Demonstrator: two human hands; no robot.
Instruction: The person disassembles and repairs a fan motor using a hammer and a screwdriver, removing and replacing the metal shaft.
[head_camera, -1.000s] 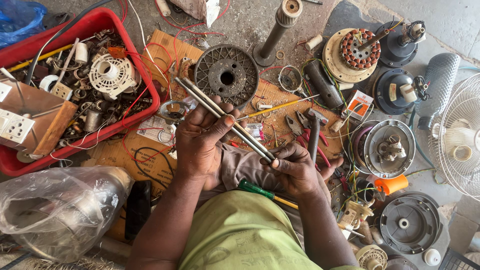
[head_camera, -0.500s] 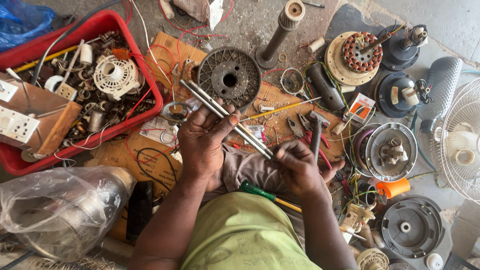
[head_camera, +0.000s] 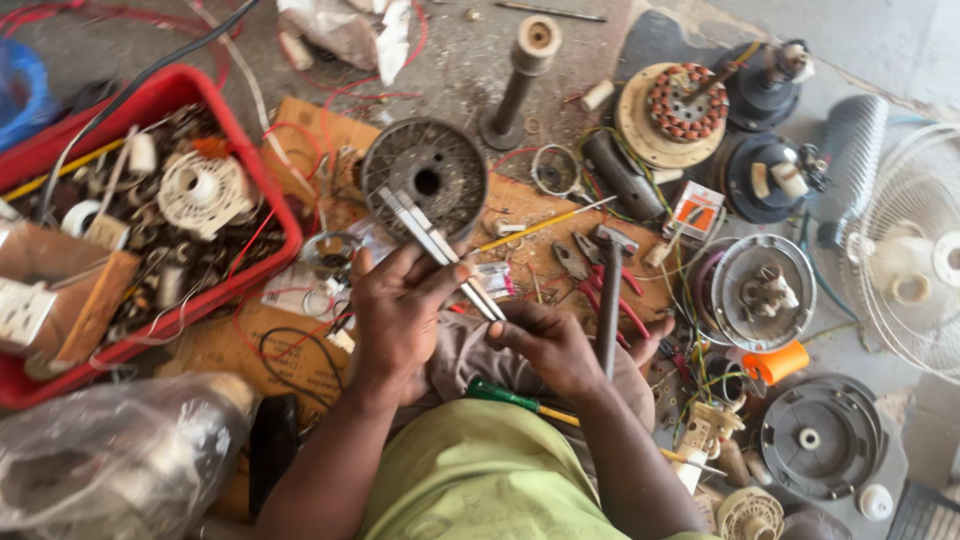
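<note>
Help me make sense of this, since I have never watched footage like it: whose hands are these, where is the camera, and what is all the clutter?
There is no machine here. A person wears a camera on the head, so you look straight down at their own two arms.

The left hand and the right hand together hold a bundle of thin grey metal rods, the fingers of the left wrapped around its middle.

Around them lies repair clutter: a red tray full of small parts, a round dark metal disc just past the rods, a hammer, red-handled pliers, a green-handled screwdriver by the lap, several opened fan motors and a white fan guard at the right edge.
</note>
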